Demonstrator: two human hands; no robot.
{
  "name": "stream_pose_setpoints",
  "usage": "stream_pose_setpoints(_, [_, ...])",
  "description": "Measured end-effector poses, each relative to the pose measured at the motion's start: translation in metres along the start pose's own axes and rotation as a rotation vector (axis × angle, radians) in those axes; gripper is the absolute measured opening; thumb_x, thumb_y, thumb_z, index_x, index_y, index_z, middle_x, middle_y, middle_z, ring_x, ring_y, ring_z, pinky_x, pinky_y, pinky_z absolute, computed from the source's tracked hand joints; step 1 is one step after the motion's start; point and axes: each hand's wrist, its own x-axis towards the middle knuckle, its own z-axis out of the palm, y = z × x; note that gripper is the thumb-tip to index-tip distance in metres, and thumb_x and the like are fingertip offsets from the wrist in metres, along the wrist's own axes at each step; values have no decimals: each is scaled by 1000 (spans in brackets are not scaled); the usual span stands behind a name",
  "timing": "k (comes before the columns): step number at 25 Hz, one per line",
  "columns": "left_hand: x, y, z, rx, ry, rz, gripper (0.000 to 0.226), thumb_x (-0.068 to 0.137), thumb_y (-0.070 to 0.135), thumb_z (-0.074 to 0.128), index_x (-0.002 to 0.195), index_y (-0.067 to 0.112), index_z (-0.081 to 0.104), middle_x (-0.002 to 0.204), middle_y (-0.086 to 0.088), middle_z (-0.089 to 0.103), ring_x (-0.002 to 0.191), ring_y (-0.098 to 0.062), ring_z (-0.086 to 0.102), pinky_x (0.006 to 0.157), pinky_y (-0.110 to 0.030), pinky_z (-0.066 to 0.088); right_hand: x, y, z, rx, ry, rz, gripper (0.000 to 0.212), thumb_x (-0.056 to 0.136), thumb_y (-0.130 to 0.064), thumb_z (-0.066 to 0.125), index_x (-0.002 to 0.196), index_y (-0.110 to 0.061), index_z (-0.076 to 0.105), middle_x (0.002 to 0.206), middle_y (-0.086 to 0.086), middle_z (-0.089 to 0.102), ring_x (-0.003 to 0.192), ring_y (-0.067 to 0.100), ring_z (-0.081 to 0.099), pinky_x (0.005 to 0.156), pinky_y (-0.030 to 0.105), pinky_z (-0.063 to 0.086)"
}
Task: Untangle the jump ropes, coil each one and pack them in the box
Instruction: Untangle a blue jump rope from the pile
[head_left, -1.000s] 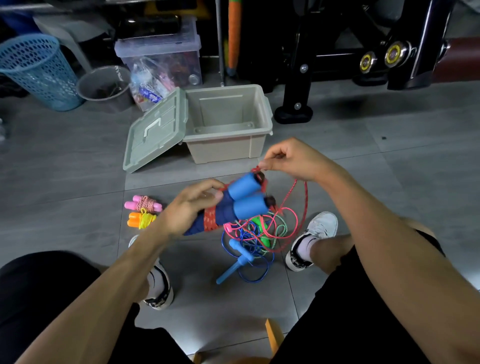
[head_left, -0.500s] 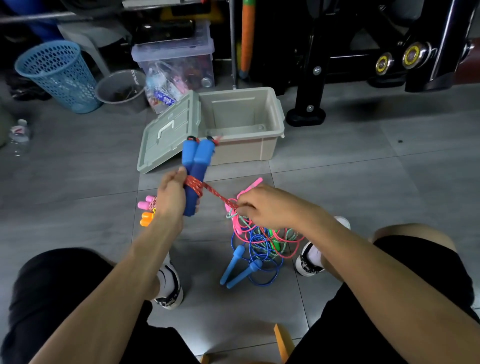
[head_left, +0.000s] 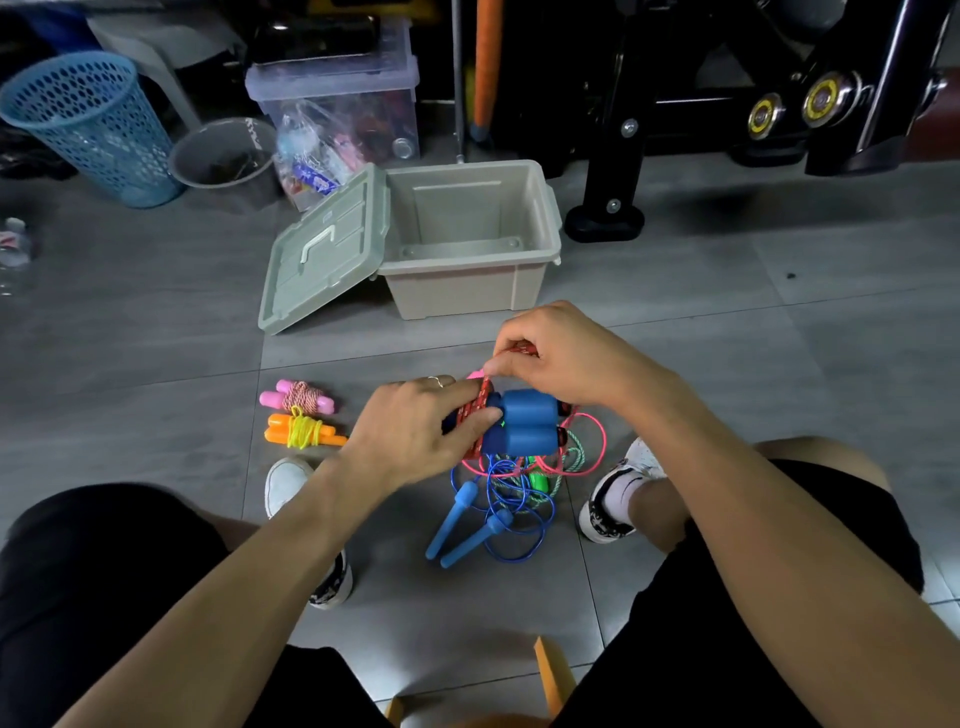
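My left hand (head_left: 415, 431) grips a pair of thick blue foam handles (head_left: 524, 423), lying sideways above the floor, with red cord (head_left: 480, 402) wound around them. My right hand (head_left: 561, 358) pinches the end of that red cord just above the handles. Beneath them lies a tangled pile (head_left: 524, 483) of pink, green and blue ropes, with two light blue handles (head_left: 462, 525) sticking out toward me. Two coiled ropes rest on the floor to the left: a pink-handled one (head_left: 298, 397) and an orange-handled one (head_left: 304, 432). The beige box (head_left: 467, 291) stands open and empty behind.
The box lid (head_left: 322, 254) leans open on the box's left side. A blue mesh basket (head_left: 88, 124), a grey bucket (head_left: 223, 156) and a clear storage bin (head_left: 337, 104) stand at the back left. A black machine frame (head_left: 608, 218) stands at the back right. My shoes flank the pile.
The blue handles went from upright near the box down to sideways over the pile. My right hand rose from the pile to the top of the handles, carrying the red cord around them.
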Motion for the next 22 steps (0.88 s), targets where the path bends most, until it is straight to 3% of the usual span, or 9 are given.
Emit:
stream_pose_setpoints(4, [0, -14, -7, -67, -90, -104, 45, 82, 69, 40, 107, 38, 61, 80, 9, 68, 78, -21, 62, 63, -28, 40, -3, 22, -17, 92, -69, 118, 20, 79, -38, 78, 66, -26, 68, 54, -15, 58, 52, -1, 48, 51, 13, 33])
stream_pose_setpoints(6, [-1, -23, -14, -124, -184, -176, 51, 75, 77, 40, 104, 40, 61, 80, 12, 67, 79, -17, 62, 69, -31, 46, -5, 34, -27, 142, -68, 148, 18, 82, -36, 76, 68, -25, 70, 50, -14, 52, 47, 1, 41, 47, 14, 29])
stream_pose_setpoints(8, [-1, -26, -21, -400, -252, -227, 45, 73, 74, 50, 98, 39, 63, 85, 12, 68, 82, -16, 64, 77, -36, 51, -3, 42, -26, 209, -37, 156, 16, 86, -32, 73, 71, -25, 71, 51, -10, 49, 45, 2, 35, 45, 16, 26])
stream_pose_setpoints(10, [-2, -25, -25, -728, -262, -234, 29, 79, 58, 64, 93, 33, 67, 85, 7, 70, 78, -14, 65, 76, -35, 53, 0, 47, -17, 284, -2, 172, 15, 88, -27, 71, 74, -22, 72, 57, -1, 54, 48, 0, 36, 48, 16, 29])
stream_pose_setpoints(13, [-2, -28, -30, -1046, -66, -277, 11, 87, 30, 61, 84, 27, 71, 75, 9, 67, 69, -1, 58, 64, -17, 47, 3, 54, -4, 324, 9, 207, 17, 90, -26, 69, 74, -24, 72, 62, 3, 63, 58, 1, 44, 57, 23, 34])
stream_pose_setpoints(16, [1, -31, -31, -1307, 193, -540, 20, 88, 34, 58, 78, 25, 73, 70, 7, 65, 60, -5, 57, 53, -18, 47, 1, 51, 8, 301, -55, 203, 20, 93, -27, 65, 74, -25, 72, 60, -6, 65, 55, 2, 48, 57, 24, 38])
stream_pose_setpoints(18, [7, -30, -27, -1306, 298, -743, 24, 88, 42, 62, 75, 24, 72, 66, 2, 66, 56, -9, 59, 49, -19, 47, 1, 39, 22, 217, -161, 200, 25, 94, -31, 63, 78, -14, 72, 72, 12, 67, 62, 21, 52, 64, 34, 44])
stream_pose_setpoints(20, [12, -29, -19, -1131, 344, -886, 31, 86, 51, 64, 74, 23, 67, 59, 2, 66, 51, -13, 59, 46, -22, 46, -2, 18, 38, 144, -272, 140, 32, 96, -31, 59, 72, -9, 63, 62, 9, 54, 58, 19, 44, 60, 34, 39])
stream_pose_setpoints(22, [10, -29, -9, -765, 332, -903, 39, 80, 65, 59, 80, 26, 62, 59, 3, 66, 55, -18, 62, 51, -29, 49, -5, -6, 49, 56, -308, 35, 34, 96, -28, 57, 69, -9, 56, 59, 1, 46, 52, 13, 38, 55, 32, 33])
